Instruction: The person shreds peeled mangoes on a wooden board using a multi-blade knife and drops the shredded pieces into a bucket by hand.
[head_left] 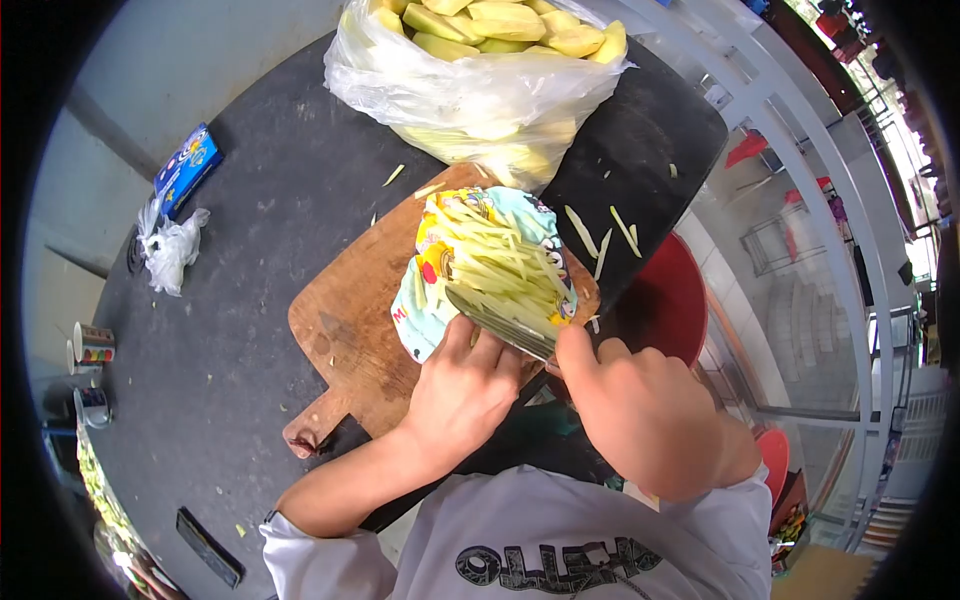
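Note:
My right hand [635, 400] is wrapped round the handle of a knife [500, 328], its blade slanting up to the left. Close along the near side of the blade, my left hand [465, 385] has its fingers curled; whatever lies under them is hidden. Thin pale green strips [500, 250] of what looks like unripe mango are heaped beyond the blade. They lie on a colourful printed cloth [408, 318], which is spread over a wooden cutting board [335, 300] with a short handle.
A clear plastic bag [450, 105] of peeled fruit pieces [500, 20] stands at the far side of the black table [230, 370]. Leftward are a blue packet [187, 168], a crumpled bag [172, 250], cups [93, 343] and a phone-like dark object [208, 547]. A red tub [670, 300] sits below the right edge.

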